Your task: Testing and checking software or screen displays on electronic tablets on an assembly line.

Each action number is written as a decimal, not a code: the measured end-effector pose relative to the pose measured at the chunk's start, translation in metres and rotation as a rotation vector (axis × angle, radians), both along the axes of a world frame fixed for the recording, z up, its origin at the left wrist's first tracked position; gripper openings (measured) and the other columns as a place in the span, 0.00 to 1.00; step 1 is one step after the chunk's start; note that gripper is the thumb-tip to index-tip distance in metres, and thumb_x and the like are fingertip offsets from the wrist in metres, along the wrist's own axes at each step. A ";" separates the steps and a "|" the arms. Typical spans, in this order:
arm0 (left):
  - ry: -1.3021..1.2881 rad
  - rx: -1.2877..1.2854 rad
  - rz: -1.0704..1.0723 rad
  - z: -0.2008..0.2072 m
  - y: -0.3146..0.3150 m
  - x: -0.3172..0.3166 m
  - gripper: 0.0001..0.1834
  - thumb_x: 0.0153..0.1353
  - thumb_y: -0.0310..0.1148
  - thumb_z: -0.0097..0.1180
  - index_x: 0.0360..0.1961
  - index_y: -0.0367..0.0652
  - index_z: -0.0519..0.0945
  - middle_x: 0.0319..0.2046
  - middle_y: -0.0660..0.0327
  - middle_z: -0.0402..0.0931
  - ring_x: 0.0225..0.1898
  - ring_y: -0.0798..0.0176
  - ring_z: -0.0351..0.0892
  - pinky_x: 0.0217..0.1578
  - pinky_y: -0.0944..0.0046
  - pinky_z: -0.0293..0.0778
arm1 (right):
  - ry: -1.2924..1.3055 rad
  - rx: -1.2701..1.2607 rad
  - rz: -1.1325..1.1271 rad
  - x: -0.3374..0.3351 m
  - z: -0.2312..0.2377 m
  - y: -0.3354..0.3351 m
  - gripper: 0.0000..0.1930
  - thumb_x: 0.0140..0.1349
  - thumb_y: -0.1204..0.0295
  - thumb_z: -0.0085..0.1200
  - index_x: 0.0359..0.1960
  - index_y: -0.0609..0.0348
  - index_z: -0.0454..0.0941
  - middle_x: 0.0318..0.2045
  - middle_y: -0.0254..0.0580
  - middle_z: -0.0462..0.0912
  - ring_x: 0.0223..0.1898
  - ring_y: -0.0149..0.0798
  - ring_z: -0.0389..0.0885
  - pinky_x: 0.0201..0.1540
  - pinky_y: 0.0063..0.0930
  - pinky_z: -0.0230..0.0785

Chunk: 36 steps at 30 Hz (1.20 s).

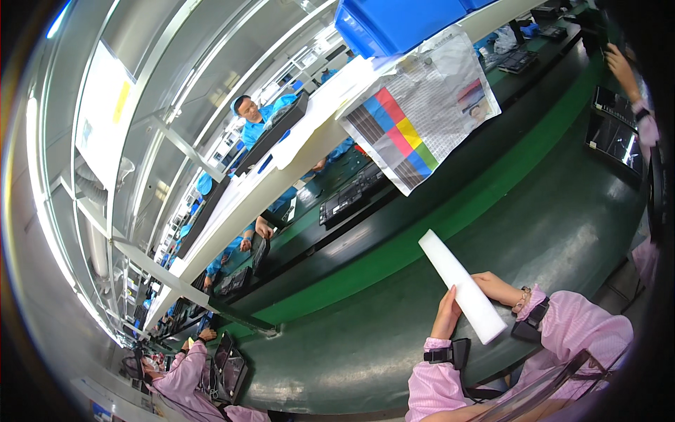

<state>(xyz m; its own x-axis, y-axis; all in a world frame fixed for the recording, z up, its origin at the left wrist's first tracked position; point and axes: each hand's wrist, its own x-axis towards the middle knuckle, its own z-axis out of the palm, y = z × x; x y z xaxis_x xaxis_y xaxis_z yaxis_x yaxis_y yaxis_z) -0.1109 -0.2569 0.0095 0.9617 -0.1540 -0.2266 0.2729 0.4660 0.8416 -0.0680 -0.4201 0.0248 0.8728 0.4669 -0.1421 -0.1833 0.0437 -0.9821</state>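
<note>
A long white foam block lies slantwise between my hands, over the green bench top. My left hand holds its near left edge, with the thumb against the side. From the right, my right hand grips the other edge, and its fingertips are hidden behind the block. The block looks plain and smooth, with its far end pointing up and left. Both my wrists, in pink sleeves, carry black straps with small dark boxes.
Beyond the green bench runs a dark conveyor line with a black laptop part. A printed sheet hangs from the white shelf, below a blue bin. Co-workers sit at left and right; dark panels lie at far right.
</note>
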 end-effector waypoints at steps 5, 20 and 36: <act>0.002 -0.004 0.014 0.001 0.004 0.000 0.23 0.67 0.46 0.43 0.51 0.37 0.70 0.45 0.60 0.76 0.47 0.65 0.75 0.50 0.63 0.70 | -0.016 -0.020 0.024 0.003 0.003 0.004 0.19 0.67 0.64 0.41 0.49 0.67 0.75 0.38 0.39 0.82 0.36 0.26 0.78 0.40 0.21 0.71; -0.014 -0.034 0.053 0.015 -0.005 -0.003 0.21 0.67 0.45 0.43 0.54 0.41 0.67 0.47 0.62 0.73 0.49 0.66 0.73 0.50 0.62 0.69 | -0.016 -0.025 -0.004 0.002 -0.002 0.002 0.19 0.66 0.63 0.41 0.46 0.65 0.77 0.37 0.41 0.82 0.38 0.30 0.79 0.41 0.24 0.71; -0.023 -0.026 0.036 0.011 -0.002 -0.002 0.23 0.66 0.41 0.46 0.58 0.41 0.64 0.49 0.61 0.72 0.50 0.64 0.72 0.51 0.61 0.68 | 0.017 0.005 0.003 0.002 -0.006 0.004 0.21 0.68 0.58 0.40 0.48 0.64 0.76 0.37 0.39 0.82 0.37 0.27 0.78 0.40 0.22 0.71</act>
<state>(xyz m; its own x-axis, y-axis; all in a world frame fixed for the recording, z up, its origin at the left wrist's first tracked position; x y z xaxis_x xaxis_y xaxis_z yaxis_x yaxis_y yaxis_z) -0.1125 -0.2590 0.0202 0.9718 -0.1249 -0.2002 0.2359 0.4970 0.8350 -0.0661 -0.4165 0.0188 0.8691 0.4699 -0.1543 -0.1999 0.0485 -0.9786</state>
